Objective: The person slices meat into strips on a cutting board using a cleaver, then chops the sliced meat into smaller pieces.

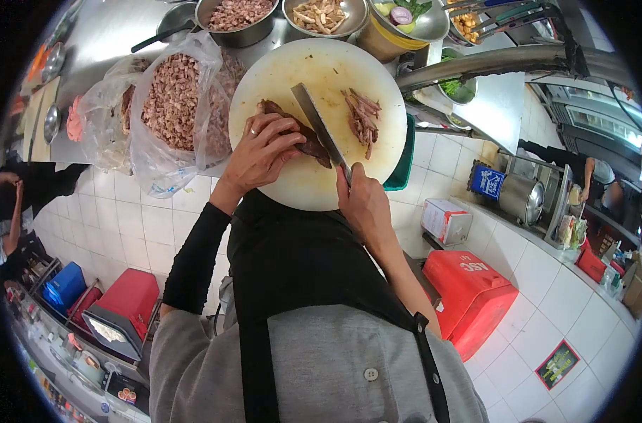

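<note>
A dark brown piece of cooked meat (pixel 312 146) lies on the round white cutting board (pixel 286 77). My left hand (pixel 268 144) is closed over it from the left, fingers bent on top. In my right hand (pixel 363 197) is a knife (pixel 312 116), gripped by its handle, the blade slanting up and left along the right side of the meat. I cannot tell whether the blade touches it. Thin cut strips of meat (pixel 362 120) lie in a pile right of the blade.
Left of the board sits a clear plastic bag (pixel 171 106) of diced meat. Behind stand a pot of chopped meat (pixel 240 15), a bowl of pale strips (pixel 319 15) and a bowl with onion (pixel 403 15). A metal rail (pixel 490 65) runs at the right. Other people (pixel 603 176) stand at both sides.
</note>
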A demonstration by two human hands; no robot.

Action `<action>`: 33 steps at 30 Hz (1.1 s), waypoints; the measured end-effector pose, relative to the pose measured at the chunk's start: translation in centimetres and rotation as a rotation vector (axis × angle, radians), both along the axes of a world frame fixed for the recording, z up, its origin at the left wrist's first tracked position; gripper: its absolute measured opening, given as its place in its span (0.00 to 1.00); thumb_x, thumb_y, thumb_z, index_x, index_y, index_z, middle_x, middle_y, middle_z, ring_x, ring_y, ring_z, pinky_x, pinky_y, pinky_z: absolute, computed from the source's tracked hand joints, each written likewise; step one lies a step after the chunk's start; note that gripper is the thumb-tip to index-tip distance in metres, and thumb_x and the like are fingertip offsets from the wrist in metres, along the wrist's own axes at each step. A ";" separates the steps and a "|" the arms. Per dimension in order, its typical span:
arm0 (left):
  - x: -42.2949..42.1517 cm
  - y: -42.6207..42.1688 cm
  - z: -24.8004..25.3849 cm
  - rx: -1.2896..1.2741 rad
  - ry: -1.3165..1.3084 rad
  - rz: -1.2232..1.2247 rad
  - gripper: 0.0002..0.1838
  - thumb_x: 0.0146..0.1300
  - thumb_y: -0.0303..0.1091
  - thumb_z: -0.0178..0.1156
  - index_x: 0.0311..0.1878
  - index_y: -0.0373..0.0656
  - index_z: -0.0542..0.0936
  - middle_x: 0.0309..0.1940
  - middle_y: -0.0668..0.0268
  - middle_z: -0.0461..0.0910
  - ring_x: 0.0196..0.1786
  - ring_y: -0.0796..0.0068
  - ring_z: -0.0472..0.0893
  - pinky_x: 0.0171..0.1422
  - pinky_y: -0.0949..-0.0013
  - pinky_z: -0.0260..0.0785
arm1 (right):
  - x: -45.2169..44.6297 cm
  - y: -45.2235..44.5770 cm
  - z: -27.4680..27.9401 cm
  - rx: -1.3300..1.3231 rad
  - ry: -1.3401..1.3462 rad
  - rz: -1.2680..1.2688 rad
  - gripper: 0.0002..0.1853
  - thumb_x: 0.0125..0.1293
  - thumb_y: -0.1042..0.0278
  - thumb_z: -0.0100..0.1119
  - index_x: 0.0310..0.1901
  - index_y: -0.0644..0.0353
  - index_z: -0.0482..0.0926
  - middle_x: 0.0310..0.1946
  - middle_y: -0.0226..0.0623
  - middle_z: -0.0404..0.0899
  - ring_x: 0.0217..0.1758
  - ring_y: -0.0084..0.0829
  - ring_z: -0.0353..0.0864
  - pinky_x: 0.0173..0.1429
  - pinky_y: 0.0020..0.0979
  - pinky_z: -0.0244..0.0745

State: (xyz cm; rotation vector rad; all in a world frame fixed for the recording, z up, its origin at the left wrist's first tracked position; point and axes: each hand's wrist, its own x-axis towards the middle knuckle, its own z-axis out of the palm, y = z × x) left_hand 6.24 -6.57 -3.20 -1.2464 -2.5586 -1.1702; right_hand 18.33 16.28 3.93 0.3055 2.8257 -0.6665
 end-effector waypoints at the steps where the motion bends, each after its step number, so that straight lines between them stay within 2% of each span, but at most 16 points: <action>1: -0.1 0.1 0.1 -0.007 -0.008 -0.001 0.21 0.64 0.37 0.75 0.60 0.54 0.84 0.65 0.67 0.80 0.71 0.53 0.74 0.76 0.46 0.64 | -0.1 0.0 0.4 0.014 -0.004 0.007 0.19 0.83 0.56 0.58 0.38 0.64 0.72 0.20 0.59 0.82 0.24 0.61 0.86 0.28 0.56 0.81; 5: 0.1 0.4 0.4 -0.028 -0.024 -0.016 0.22 0.64 0.37 0.75 0.61 0.55 0.84 0.65 0.69 0.80 0.72 0.56 0.73 0.78 0.43 0.60 | 0.0 0.1 3.1 -0.002 -0.028 -0.001 0.19 0.83 0.56 0.58 0.38 0.65 0.72 0.20 0.59 0.82 0.24 0.62 0.86 0.28 0.56 0.80; 11: 0.4 1.8 1.6 -0.108 -0.050 0.002 0.29 0.59 0.39 0.78 0.65 0.59 0.82 0.66 0.72 0.79 0.72 0.57 0.72 0.78 0.41 0.56 | 1.2 0.7 5.8 0.005 -0.075 -0.044 0.20 0.83 0.55 0.57 0.38 0.65 0.72 0.20 0.61 0.80 0.25 0.64 0.85 0.29 0.59 0.79; 14: 0.5 2.6 1.4 -0.123 -0.006 0.028 0.32 0.56 0.39 0.79 0.65 0.59 0.82 0.65 0.72 0.79 0.70 0.56 0.72 0.76 0.40 0.56 | 1.2 1.2 3.1 0.065 -0.082 -0.040 0.20 0.83 0.55 0.58 0.38 0.65 0.71 0.20 0.62 0.80 0.25 0.65 0.84 0.30 0.60 0.78; 17: 0.9 3.6 -0.9 -0.097 -0.043 0.059 0.32 0.53 0.38 0.80 0.64 0.61 0.82 0.63 0.72 0.79 0.69 0.56 0.73 0.76 0.39 0.55 | 1.9 1.8 -1.4 -0.044 0.031 -0.091 0.21 0.83 0.55 0.58 0.38 0.65 0.72 0.20 0.62 0.80 0.26 0.65 0.84 0.30 0.61 0.78; 20: 1.3 3.7 -0.5 -0.161 0.020 0.078 0.33 0.52 0.31 0.79 0.64 0.59 0.82 0.65 0.69 0.78 0.72 0.54 0.72 0.79 0.36 0.52 | 1.4 1.7 -1.1 -0.055 0.008 -0.114 0.21 0.83 0.55 0.59 0.37 0.66 0.71 0.20 0.62 0.80 0.25 0.66 0.84 0.29 0.60 0.77; 26: 1.3 3.5 -0.8 -0.160 -0.054 0.071 0.32 0.54 0.27 0.75 0.64 0.57 0.82 0.66 0.67 0.78 0.73 0.51 0.71 0.82 0.36 0.51 | 1.3 1.9 -1.5 -0.068 0.080 -0.105 0.21 0.82 0.56 0.60 0.36 0.66 0.71 0.19 0.62 0.79 0.24 0.64 0.84 0.28 0.59 0.77; 29: 0.9 3.0 0.6 -0.194 -0.009 0.064 0.33 0.54 0.26 0.74 0.66 0.56 0.81 0.66 0.65 0.78 0.73 0.49 0.72 0.83 0.39 0.53 | 1.2 1.8 -1.5 -0.057 0.085 -0.099 0.21 0.82 0.56 0.60 0.36 0.66 0.71 0.19 0.61 0.79 0.23 0.64 0.84 0.27 0.59 0.77; 33: 0.6 2.1 0.3 -0.065 -0.077 0.104 0.32 0.58 0.26 0.74 0.67 0.54 0.79 0.66 0.61 0.77 0.74 0.50 0.73 0.82 0.42 0.58 | 1.2 1.6 -1.3 -0.045 0.060 -0.104 0.21 0.83 0.56 0.60 0.36 0.66 0.71 0.19 0.61 0.80 0.23 0.63 0.84 0.27 0.58 0.78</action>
